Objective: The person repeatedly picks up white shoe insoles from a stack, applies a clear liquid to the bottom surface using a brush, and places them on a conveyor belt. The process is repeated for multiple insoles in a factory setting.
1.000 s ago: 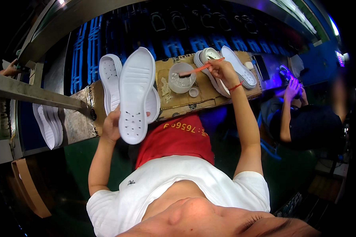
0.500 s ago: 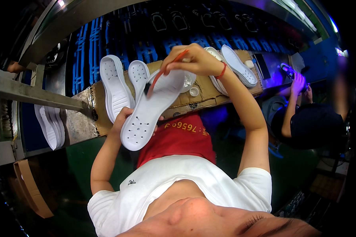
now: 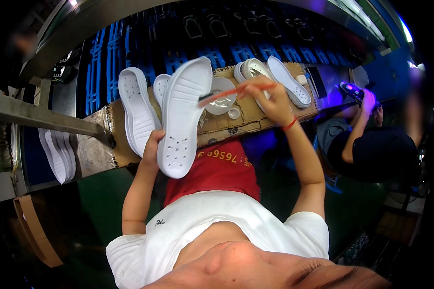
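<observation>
Left hand (image 3: 153,148): closed at the near left edge of a white shoe sole (image 3: 184,118), thumb showing at the rim. We note the sole is held up at a tilt in front of the bench, ridged part at the far end, small holes at the near end. Right hand (image 3: 273,103): fingers pinched on the orange handle of a brush (image 3: 236,91), a red cord (image 3: 290,123) at the wrist. The brush points left, its dark bristles by the sole's right edge; we cannot tell whether they touch.

Beneath the brush, in our view, stands a translucent cup (image 3: 225,107) of clear liquid, a small round cap (image 3: 234,113) just beside it. Both rest on a cardboard sheet (image 3: 270,122) spread over the bench. Left of the held sole we count a long white sole (image 3: 135,103) and, partly hidden, a second one (image 3: 160,87). Right of the cup: a cluster of pale soles (image 3: 254,69) and a single sole (image 3: 290,84) beside it.

Farther left, a stack of white soles (image 3: 58,156) sits near a metal bar (image 3: 46,115). Beyond the bench we see blue racks (image 3: 95,72). Far right, a co-worker's hand (image 3: 368,101) holds a dark object under violet light.
</observation>
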Motion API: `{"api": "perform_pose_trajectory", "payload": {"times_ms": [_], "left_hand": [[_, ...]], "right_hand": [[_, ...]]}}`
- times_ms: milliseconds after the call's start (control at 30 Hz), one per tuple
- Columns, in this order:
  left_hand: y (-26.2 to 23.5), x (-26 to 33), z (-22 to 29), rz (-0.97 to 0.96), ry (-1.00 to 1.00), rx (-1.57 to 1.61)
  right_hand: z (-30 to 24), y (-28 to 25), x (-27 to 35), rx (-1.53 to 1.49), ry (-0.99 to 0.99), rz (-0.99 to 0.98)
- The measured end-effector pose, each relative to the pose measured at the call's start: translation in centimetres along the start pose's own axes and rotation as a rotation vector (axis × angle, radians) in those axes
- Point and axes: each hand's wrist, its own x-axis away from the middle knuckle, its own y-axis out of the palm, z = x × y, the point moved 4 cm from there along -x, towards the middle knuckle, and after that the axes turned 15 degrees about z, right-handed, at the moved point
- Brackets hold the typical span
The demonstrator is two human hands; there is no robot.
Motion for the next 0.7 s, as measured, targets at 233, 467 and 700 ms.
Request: {"api": "perform_pose_trajectory", "payload": {"times_ms": [233, 467, 700], "left_hand": [[2.6, -0.4, 2.5, -0.100, 0.201, -0.115], [4.0, 0.9, 4.4, 0.029, 0.770, -0.484], [5.6, 1.2, 4.5, 0.105, 1.086, -0.714]], "right_hand": [[-2.2, 1.8, 2.1, -0.100, -0.045, -0.139], [-1.0, -0.2, 0.5, 0.046, 0.012, -0.106], [-2.5, 4.5, 3.6, -0.366, 0.408, -0.011]]}}
